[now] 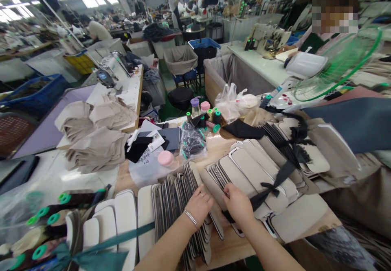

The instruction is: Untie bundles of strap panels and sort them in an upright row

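Fingers (pixel 199 191) of my left hand (pixel 199 205) curl over the panel row (pixel 174 202), those of my right hand (pixel 240 206) bend against the black-tied stack (pixel 244 161) beside it, any pinch indeterminable; I judge the stack's tying done, the row's handling unfinished.

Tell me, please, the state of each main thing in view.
Panel row: edge-up, leaning
Tied bundle: panels overlapping
Left hand: fingers curled, on the row
Right hand: fingers bent at the bundle, grip unclear
Black tie: knotted
Teal strip: tied
Pink-lidded jar: closed
Purple-lidded bottle: upright
Fan: apparently spinning, blades blurred
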Available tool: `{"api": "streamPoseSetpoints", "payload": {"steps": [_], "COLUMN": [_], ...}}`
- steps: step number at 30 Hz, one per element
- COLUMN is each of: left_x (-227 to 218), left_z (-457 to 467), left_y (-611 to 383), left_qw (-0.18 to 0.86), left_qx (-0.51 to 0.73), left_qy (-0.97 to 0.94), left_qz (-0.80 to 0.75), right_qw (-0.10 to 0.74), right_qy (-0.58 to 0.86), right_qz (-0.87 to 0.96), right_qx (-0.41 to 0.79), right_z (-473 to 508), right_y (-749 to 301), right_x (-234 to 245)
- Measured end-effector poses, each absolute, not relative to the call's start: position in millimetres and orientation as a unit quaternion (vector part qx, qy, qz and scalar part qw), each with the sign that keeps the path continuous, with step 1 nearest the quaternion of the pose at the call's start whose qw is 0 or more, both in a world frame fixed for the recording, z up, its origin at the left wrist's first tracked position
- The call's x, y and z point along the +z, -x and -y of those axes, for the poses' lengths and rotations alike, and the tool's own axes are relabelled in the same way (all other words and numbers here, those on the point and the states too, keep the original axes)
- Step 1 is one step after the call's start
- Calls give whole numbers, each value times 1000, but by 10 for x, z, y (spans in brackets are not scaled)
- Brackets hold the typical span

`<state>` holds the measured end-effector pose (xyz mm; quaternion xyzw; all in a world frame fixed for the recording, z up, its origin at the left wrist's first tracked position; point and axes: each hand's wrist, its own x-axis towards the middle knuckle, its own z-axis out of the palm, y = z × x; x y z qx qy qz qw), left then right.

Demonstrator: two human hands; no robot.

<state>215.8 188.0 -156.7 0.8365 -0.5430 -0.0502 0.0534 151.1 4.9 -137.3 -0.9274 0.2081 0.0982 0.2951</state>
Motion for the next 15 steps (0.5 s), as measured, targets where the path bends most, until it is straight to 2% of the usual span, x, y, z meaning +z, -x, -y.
{"api": "streamPoseSetpoints", "payload": {"steps": [9, 15], "left_x": [-1532, -1581], "left_z": [-1891, -1886], "left_y": [-2109, -2123], "left_qw": [56, 72], "left_qx": [-58, -34], "left_qy": [-855, -872], "left_qz": [512, 483], "right_qw": [303, 282], "right_qy": [931, 928], "right_qz": [-173, -142], "right_qx": [108, 198], "right_z": [-299, -233], "right_y": [-1445, -1315], "right_x": [-1312, -1273]}}
